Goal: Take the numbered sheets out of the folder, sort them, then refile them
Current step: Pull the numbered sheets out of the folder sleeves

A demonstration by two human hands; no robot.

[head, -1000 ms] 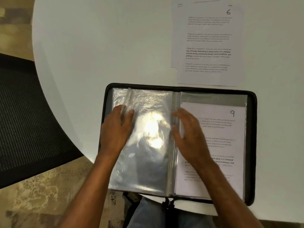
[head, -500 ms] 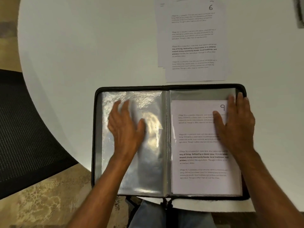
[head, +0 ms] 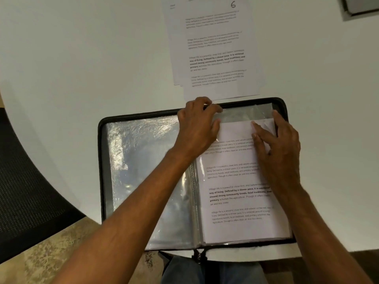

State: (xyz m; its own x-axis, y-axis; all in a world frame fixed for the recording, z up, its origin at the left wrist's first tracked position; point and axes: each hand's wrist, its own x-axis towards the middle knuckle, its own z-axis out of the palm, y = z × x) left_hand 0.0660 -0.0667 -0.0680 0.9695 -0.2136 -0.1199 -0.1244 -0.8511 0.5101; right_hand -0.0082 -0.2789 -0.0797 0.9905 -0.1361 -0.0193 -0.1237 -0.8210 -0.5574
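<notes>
A black zip folder [head: 101, 144] lies open on the white table. Its left page is an empty clear sleeve [head: 143, 171]. The right sleeve holds a printed sheet [head: 235, 193]; its number is hidden under my right hand. My left hand [head: 196, 128] has crossed over the spine and pinches the top edge of the right sleeve between thumb and fingers. My right hand [head: 276, 144] lies on the sheet's upper right corner, fingers pressing the paper where it lifts. A stack of loose sheets [head: 215, 48], the top one marked 6, lies just beyond the folder.
The white table [head: 82, 58] has a curved edge at the left. A black mesh chair [head: 26, 181] stands below it on the left. A grey object [head: 361, 7] sits at the far right corner. My lap shows under the folder's zip.
My left hand left the empty left sleeve and moved up right to the top of the right sleeve. My right hand shifted onto the sheet's top corner, covering the number 9.
</notes>
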